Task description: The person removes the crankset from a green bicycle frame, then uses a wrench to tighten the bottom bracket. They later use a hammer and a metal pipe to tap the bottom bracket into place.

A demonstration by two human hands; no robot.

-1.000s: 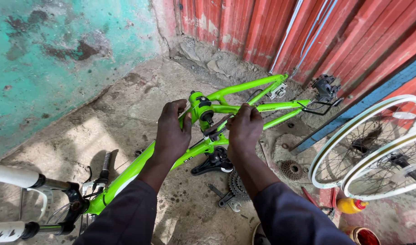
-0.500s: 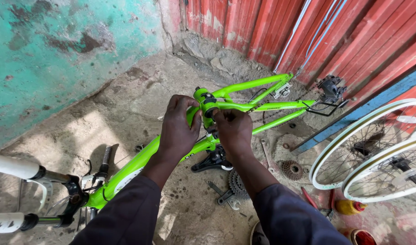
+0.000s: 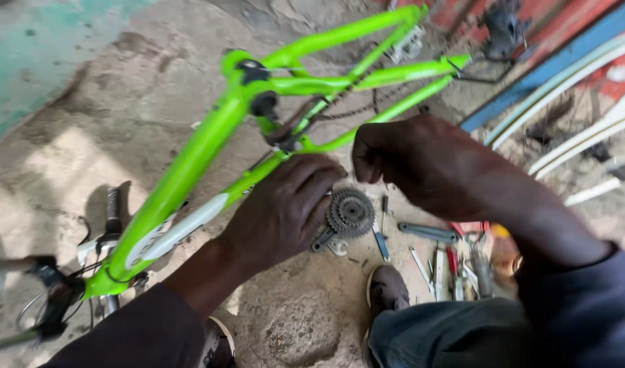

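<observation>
Nearest the camera, below the bright green bicycle frame (image 3: 190, 163), a dark shoe (image 3: 386, 289) rests on the bare ground (image 3: 108, 116) beside a scatter of hand tools (image 3: 435, 252). Just above the shoe lies a toothed gear cluster (image 3: 350, 211), close under the frame. The left hand (image 3: 285, 211) lies on the frame's lower tube, fingers stretched flat along it rather than clamped. The right hand (image 3: 415, 160) hovers just right of the frame, fingers curled loosely inward; whether it pinches anything cannot be told. The two hands are apart. Beyond them the frame's rear stays run toward white wheel rims (image 3: 585, 88) leaning at the far right, before a red corrugated wall (image 3: 462, 10).
</observation>
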